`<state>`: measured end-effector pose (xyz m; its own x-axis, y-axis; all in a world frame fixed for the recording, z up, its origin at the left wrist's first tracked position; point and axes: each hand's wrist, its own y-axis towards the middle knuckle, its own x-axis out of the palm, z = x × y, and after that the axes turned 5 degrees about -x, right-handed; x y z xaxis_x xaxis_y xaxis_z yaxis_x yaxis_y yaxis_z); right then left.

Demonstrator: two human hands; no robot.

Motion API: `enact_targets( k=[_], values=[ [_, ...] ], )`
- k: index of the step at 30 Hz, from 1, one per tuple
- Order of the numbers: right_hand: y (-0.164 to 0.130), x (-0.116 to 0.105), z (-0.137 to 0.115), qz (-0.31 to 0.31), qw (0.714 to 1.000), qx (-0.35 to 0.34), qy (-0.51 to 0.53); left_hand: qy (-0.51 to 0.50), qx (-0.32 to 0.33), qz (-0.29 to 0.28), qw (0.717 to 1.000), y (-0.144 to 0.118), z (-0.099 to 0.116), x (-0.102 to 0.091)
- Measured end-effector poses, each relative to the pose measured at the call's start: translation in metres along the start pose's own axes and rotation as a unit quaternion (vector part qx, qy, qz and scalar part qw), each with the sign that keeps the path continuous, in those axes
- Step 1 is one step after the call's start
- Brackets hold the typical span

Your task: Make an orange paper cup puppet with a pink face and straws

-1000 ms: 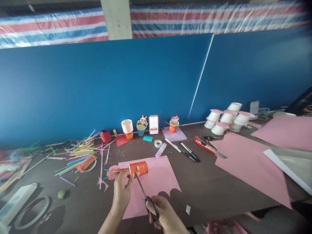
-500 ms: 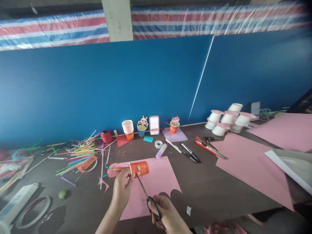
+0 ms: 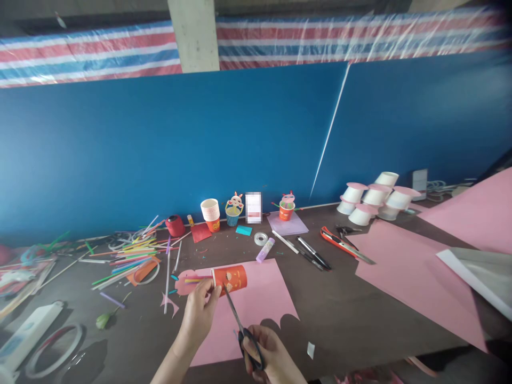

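the orange-red printed paper cup (image 3: pixel 236 277) lies sideways over the flat pink paper sheet (image 3: pixel 270 298), just beyond the left hand (image 3: pixel 200 309) and the right hand (image 3: pixel 267 349), its long axis running left to right, mouth leftward. the left hand, nearer, pinches its rim, thumb and fingers almost together, while the right hand curls around black-handled metal scissors (image 3: pixel 237 313) whose tip reaches the cup's wall. thin coloured sticks (image 3: pixel 198 280) protrude from its mouth; farther back, a white rabbit-faced paper figure (image 3: pixel 236 200) rises from a blue paper cup (image 3: pixel 232 217).
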<state>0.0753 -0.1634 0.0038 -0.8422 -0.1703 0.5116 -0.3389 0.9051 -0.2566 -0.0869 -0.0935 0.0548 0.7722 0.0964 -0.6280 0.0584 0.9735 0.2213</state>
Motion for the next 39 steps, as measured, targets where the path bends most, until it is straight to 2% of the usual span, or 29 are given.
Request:
enact_targets(
  k=[5,11,15,20,25,33,39],
  values=[
    [0.0,-0.001,-0.003,-0.006,1.0,0.007,-0.003,0.006,-0.011,-0.005,1.0,-0.001,-0.001,0.0],
    [-0.003,-0.002,-0.021,0.008,0.999,0.007,-0.033,0.035,0.022,0.003,0.999,0.002,0.001,-0.003],
    [-0.009,-0.003,-0.028,-0.021,0.998,0.052,-0.017,0.043,0.028,0.016,0.999,0.008,-0.001,-0.004],
    [-0.014,-0.006,-0.027,0.022,0.998,0.041,-0.04,0.06,0.003,-0.007,0.998,0.013,-0.006,-0.005],
    [-0.015,-0.006,-0.03,0.03,0.997,0.055,-0.047,0.078,-0.001,-0.027,0.997,0.011,-0.007,-0.002],
    [-0.014,-0.001,-0.038,0.049,0.992,0.071,-0.093,0.141,0.042,-0.032,0.989,0.007,-0.003,-0.004],
    [-0.013,-0.005,-0.049,0.058,0.969,0.061,-0.231,0.19,0.121,-0.029,0.974,0.008,0.0,-0.006]
  ],
)
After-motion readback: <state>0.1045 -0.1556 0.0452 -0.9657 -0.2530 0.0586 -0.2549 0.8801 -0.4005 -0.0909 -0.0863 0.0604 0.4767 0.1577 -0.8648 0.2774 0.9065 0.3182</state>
